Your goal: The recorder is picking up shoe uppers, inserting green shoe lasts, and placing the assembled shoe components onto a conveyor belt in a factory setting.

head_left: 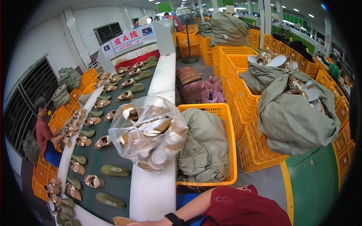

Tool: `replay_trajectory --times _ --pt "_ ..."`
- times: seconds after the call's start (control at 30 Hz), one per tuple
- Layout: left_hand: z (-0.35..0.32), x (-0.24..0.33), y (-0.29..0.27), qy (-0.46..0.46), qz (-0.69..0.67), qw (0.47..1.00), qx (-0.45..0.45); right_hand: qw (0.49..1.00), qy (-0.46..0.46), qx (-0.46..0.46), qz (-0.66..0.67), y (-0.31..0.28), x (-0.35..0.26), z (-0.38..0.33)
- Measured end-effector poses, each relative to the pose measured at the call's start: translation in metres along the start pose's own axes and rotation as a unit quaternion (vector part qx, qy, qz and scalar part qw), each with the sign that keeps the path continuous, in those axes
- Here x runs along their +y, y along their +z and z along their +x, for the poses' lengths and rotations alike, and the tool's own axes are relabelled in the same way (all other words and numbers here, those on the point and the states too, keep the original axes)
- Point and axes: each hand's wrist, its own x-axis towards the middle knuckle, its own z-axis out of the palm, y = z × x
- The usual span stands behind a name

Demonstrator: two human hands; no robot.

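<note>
My right hand (151, 223) shows only along the lower edge, cut off there, below a black wristband and a dark red sleeve. Its fingers are mostly outside the picture. At their end is a tan shoe part (121, 220), also cut off; whether I grip it cannot be made out. My left hand is not in view. Beyond the hand, a clear plastic bag (151, 132) full of brown and white shoe uppers sits on the white ledge (151, 192). Green shoe lasts (115, 170) and brown-white shoe uppers (94, 181) lie on the dark green belt (109, 150).
A yellow crate (233, 158) with grey-green cloth stands beside the ledge. Stacked yellow crates (252, 145) carry cloth sacks (298, 120) of shoe parts at right. Across the belt, a co-worker (47, 132) handles a shoe. A standing fan (187, 37) is farther back.
</note>
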Motion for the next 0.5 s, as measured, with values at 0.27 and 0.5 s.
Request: replay_trajectory --times 0.27,0.5 --pt "-0.003 -0.024 0.002 -0.089 -0.031 0.987 -0.128 0.998 0.005 0.029 -0.064 -0.015 -0.003 0.010" --pt "-0.016 -0.003 -0.006 -0.190 -0.215 0.952 -0.103 0.981 0.045 0.057 -0.178 -0.011 0.019 -0.007"
